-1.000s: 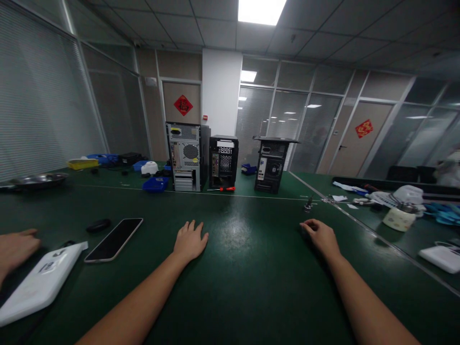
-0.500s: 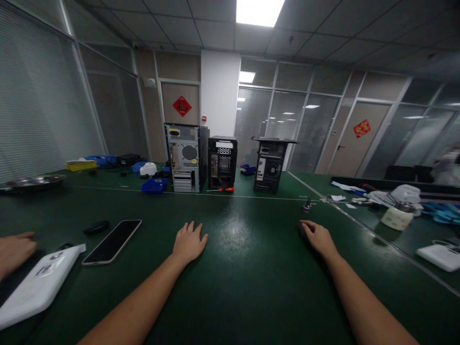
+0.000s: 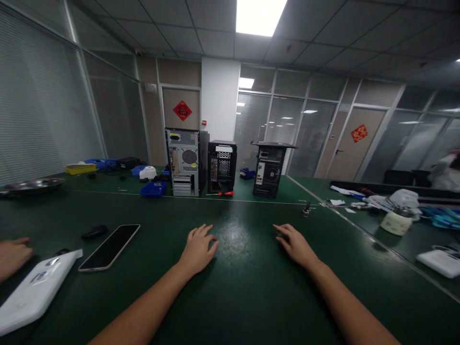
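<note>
Bare green desk (image 3: pixel 244 287) between the near edge and the far computer towers (image 3: pixel 185 162), smartphone (image 3: pixel 109 247) left of both hands: left hand (image 3: pixel 198 248) and right hand (image 3: pixel 295 245) flat, fingers spread, palms down, holding nothing.

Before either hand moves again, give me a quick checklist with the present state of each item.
1. Left hand empty, flat on the green table: ok.
2. Right hand empty: cannot tell; its fingertips may cover a small dark thing.
3. Phone apart from both hands, lying flat: ok.
4. Another person's hand beside the white case at the left edge, apart from the left hand: ok.
5. Three computer towers upright at the far side, out of contact: ok.
6. Small metal part ahead of the right hand, untouched: ok.
</note>
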`<state>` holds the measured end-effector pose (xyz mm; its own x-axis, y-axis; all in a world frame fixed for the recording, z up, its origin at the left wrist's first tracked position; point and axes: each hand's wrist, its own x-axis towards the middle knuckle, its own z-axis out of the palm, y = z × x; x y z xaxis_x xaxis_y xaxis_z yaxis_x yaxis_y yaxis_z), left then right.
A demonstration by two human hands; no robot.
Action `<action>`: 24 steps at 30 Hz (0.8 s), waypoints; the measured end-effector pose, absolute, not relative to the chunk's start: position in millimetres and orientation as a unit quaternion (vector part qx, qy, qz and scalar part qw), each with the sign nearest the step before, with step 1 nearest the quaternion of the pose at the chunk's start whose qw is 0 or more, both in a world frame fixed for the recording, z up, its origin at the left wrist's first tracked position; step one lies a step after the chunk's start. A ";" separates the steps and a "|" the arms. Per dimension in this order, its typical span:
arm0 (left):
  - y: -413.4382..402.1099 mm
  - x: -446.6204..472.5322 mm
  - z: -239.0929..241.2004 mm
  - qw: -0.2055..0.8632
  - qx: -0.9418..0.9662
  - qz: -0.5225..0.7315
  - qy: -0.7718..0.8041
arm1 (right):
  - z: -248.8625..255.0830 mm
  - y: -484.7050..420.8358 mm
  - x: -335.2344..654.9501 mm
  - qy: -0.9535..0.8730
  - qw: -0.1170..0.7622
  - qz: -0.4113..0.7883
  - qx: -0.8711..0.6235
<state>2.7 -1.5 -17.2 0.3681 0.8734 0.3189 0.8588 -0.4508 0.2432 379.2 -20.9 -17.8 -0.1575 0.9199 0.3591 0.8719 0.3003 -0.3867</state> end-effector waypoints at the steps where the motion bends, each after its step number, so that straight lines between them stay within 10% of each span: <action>1: -7.8 9.0 -15.3 0.030 0.844 0.215 0.491 | -14.2 -25.2 358.2 -0.782 0.266 0.055 -0.561; 14: -33.0 45.1 -16.6 0.068 0.905 0.221 0.357 | -21.4 -52.6 251.1 -0.895 0.195 0.034 -0.400; 24: -29.4 41.0 -15.9 0.098 0.884 0.250 0.381 | -13.6 -54.8 259.5 -0.849 0.298 -0.002 -0.437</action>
<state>41.0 -29.4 -15.9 0.5838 0.7240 0.3675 0.6257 -0.6896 0.3646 259.5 -54.8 -13.6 -0.4407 0.7408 0.5069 0.7427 0.6181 -0.2577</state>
